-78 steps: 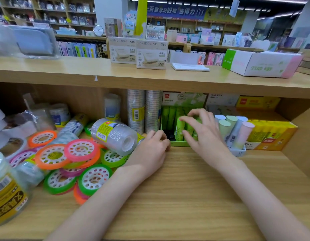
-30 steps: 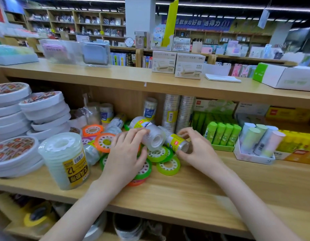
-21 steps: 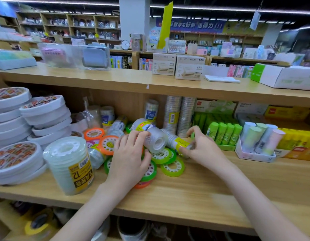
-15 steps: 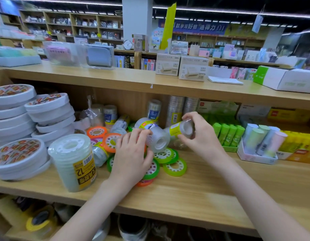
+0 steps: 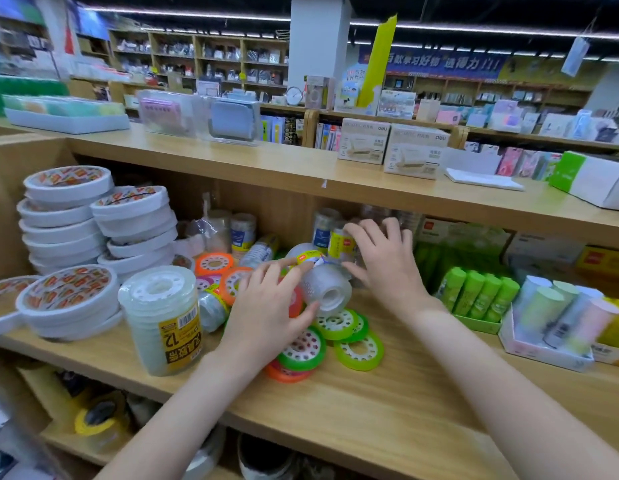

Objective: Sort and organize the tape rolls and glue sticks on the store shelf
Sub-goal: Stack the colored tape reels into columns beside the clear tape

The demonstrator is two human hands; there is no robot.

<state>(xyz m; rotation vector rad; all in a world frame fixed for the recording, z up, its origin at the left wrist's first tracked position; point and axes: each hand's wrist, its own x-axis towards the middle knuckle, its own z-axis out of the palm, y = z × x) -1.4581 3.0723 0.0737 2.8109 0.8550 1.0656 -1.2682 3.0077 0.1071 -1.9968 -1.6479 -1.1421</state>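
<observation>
The right hand [image 5: 384,268] has just carried the slim sleeve of clear tape [image 5: 340,241] up off the shelf [image 5: 387,393] and back toward the rear wall. Half a second ago it was lifted in mid-air in front of the tall stacks; now it stands upright with its yellow label facing out, right beside the other upright sleeve with the blue label [image 5: 322,230]. The fingers are curled round it, so from here it looks gripped and not yet let go, though whether its base has touched down I cannot tell. The left hand [image 5: 266,306] has barely shifted: fingers spread fairly wide, it steadies the fat roll pack lying on its side [image 5: 327,289], thumb under the open end and fingertips along the top near the yellow sticker. Under and around that hand the loose coloured rolls [image 5: 358,351] sit in a jumble of green, orange and pink at the front of the shelf. The green glue sticks [image 5: 481,294] stand in their tray to the right, well apart from both hands, already in a row. So one stray sleeve is joining its kind at the back, which I judge a small step forward; the big pack and the scattered flat rolls look like the bulk of what remains.
</observation>
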